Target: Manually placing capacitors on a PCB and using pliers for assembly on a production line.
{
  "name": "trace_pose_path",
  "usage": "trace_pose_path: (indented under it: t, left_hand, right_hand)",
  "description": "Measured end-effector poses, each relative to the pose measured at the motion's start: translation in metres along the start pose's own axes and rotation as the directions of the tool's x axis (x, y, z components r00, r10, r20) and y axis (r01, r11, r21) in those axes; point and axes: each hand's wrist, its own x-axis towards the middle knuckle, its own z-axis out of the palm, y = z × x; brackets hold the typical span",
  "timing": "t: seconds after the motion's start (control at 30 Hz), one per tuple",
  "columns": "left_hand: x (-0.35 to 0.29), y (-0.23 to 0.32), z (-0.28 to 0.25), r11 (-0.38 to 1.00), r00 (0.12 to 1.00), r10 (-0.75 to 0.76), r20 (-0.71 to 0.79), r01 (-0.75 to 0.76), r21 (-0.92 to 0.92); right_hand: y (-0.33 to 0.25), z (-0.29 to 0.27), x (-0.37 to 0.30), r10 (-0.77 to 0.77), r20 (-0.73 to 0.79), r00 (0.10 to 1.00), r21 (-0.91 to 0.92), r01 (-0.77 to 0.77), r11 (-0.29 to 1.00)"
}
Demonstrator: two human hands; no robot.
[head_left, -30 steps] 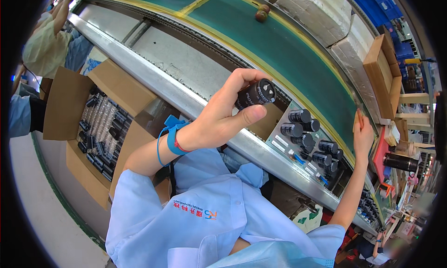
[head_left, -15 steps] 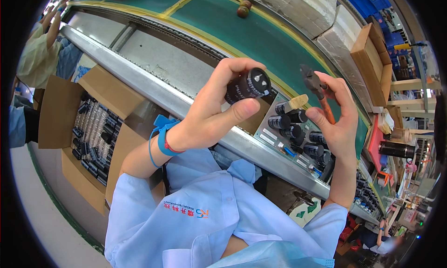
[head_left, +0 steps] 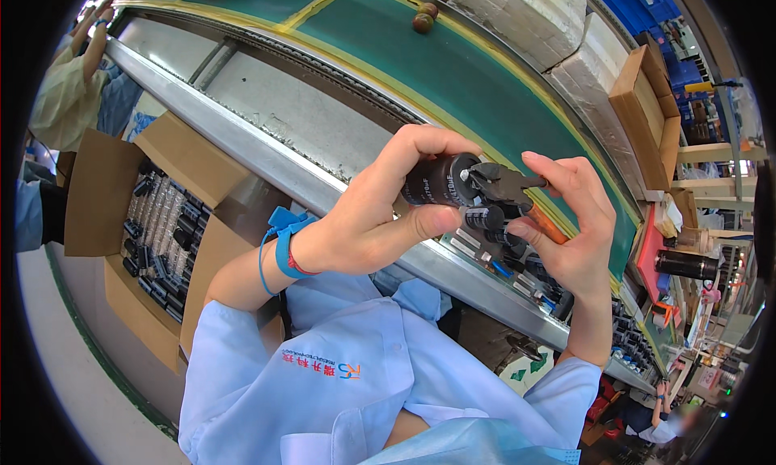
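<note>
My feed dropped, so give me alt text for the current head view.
The left hand grips a black cylinder while the right hand holds pliers at its end. An open cardboard box of dark cylinders sits left; a green belt runs beyond.

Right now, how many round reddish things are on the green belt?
2: the nearer round thing and the farther one, near the far edge of the green belt. Your right hand covers some belt; others may be hidden.
</note>
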Motion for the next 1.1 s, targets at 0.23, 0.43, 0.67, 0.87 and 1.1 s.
trace_pose_path:
  t: [0.23,0.43,0.67,0.87,1.1]
  left_hand:
    - [-0.002,0.0,0.0,0.997,1.0,0.014,-0.006,-0.014,0.075]
    - [0.0,0.009,-0.001,0.993,0.994,-0.103,0.026,0.101,0.063]
    - [-0.001,0.011,0.001,0.979,0.979,-0.203,0.031,0.204,-0.029]
    - [-0.002,0.003,0.004,0.982,0.982,-0.187,0.004,0.187,-0.005]
    - [0.006,0.008,0.006,0.972,0.972,-0.236,0.007,0.236,-0.007]
  right_hand:
    - [-0.003,-0.003,-0.003,-0.097,-0.081,0.992,-0.232,0.076,0.97]
    - [0.007,-0.008,-0.006,-0.341,-0.139,0.93,-0.518,0.225,0.825]
    - [0.003,-0.016,-0.007,-0.4,-0.083,0.913,-0.632,0.262,0.73]
    - [0.003,-0.019,-0.005,-0.473,-0.065,0.879,-0.72,0.287,0.632]
    - [0.01,-0.02,-0.003,-0.452,-0.058,0.89,-0.724,0.275,0.633]
